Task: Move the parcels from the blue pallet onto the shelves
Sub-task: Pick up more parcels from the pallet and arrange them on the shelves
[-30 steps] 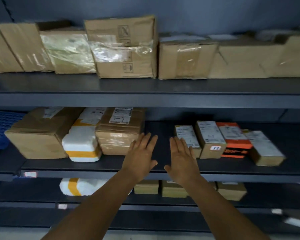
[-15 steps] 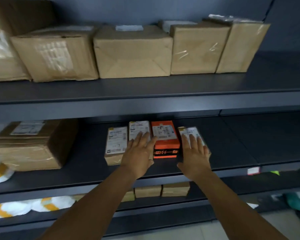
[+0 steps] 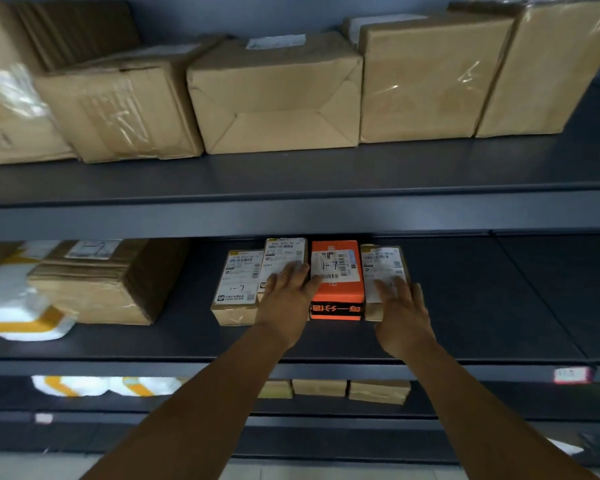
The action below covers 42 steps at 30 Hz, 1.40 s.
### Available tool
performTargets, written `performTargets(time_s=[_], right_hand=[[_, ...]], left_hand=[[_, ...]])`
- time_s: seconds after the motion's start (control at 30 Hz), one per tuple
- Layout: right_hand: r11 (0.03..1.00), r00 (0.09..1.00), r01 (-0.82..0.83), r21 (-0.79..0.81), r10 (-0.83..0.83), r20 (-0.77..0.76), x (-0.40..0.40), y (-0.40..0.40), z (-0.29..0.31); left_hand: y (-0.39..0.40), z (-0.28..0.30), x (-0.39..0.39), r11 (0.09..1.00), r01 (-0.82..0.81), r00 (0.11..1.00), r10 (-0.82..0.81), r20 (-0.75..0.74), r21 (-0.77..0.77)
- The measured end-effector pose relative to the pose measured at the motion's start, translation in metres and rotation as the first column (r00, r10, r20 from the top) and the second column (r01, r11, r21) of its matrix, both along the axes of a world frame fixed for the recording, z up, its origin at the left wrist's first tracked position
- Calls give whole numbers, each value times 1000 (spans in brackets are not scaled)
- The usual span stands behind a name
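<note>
Middle shelf [image 3: 499,306]: four small parcels in a row. Left hand [image 3: 284,303] flat, fingers straight, on second parcel [image 3: 284,252]. Right hand [image 3: 400,310] flat on rightmost parcel [image 3: 381,268], beside orange parcel [image 3: 336,292].

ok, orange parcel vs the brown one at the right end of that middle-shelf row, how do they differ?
Colour: the orange parcel is bright orange with dark printed characters on its front edge; the right-end brown parcel is plain cardboard.
Contact: the right hand lies on the brown parcel; the orange parcel sits between the hands.
Shared: both lie flat on the middle shelf, white label up.
</note>
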State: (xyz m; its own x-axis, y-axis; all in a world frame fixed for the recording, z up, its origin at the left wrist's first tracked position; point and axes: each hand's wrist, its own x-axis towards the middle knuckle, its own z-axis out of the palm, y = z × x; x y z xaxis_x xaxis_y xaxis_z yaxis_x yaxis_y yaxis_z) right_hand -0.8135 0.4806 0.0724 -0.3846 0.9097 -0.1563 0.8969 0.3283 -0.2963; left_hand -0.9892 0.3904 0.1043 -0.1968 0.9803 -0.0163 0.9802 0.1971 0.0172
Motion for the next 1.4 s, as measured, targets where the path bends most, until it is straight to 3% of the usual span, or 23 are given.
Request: performTargets(time_s=[0.53, 1.07, 1.4], right_hand=[[976, 974, -217, 16, 216, 74, -79, -30, 1], [968, 959, -248, 34, 240, 152, -94, -47, 6], [980, 977, -191, 47, 186, 103, -117, -117, 20]], left_hand=[[-39, -7, -88, 996, -92, 996, 92, -17, -5], [-50, 0, -91, 991, -112, 992, 107, -63, -78], [-101, 3, -105, 999, -42, 997, 43, 61, -4]])
